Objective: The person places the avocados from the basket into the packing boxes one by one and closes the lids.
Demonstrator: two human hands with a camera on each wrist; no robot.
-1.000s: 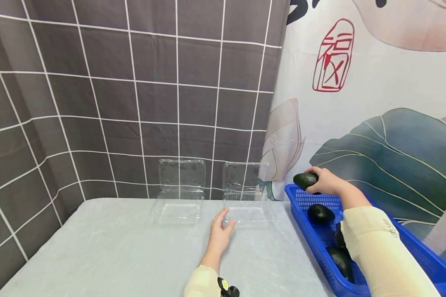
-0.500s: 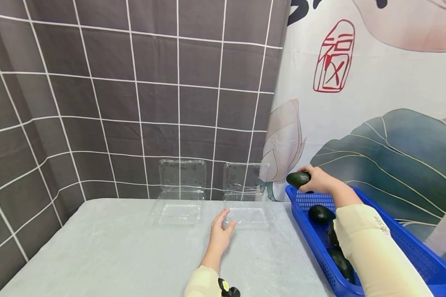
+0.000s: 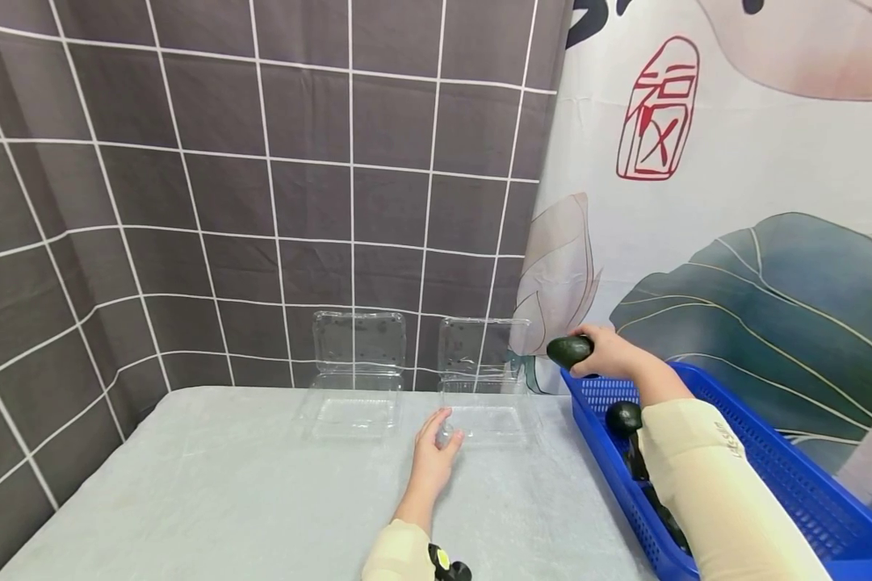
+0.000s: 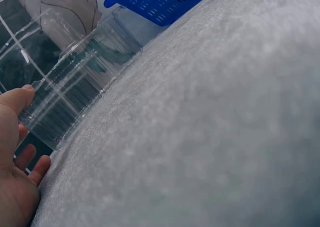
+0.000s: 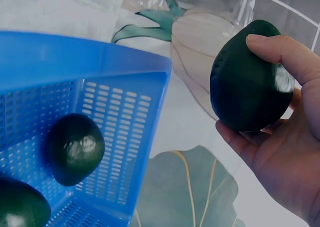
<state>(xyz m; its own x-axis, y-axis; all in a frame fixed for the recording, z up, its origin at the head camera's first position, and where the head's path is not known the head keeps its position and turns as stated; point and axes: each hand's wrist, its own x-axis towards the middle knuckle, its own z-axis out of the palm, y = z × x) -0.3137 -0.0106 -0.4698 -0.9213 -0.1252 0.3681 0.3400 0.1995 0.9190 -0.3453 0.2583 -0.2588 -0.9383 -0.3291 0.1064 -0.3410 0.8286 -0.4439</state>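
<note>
Closest to you are your cream sleeves (image 3: 403,549), with the gray counter (image 3: 225,484) spread out past the left one. On your right is a long blue basket (image 3: 792,476) with holes in it, and more avocados (image 3: 623,418) lie along its left side. Your left hand (image 3: 433,460) has a loose grip, thumb and fingers apart with nothing in them, right by the left edge of the right clear box (image 3: 490,424); the thumb looks like it touches it. The left clear box (image 3: 356,411) sits beside it, and both lids stand up. Your right hand (image 3: 610,355) has a snug grip, thumb and fingers bent round one dark green avocado (image 3: 570,351), above the basket's far left corner. Behind it all hang a dark checked cloth (image 3: 298,202) and a white leafy cloth (image 3: 770,161)
</note>
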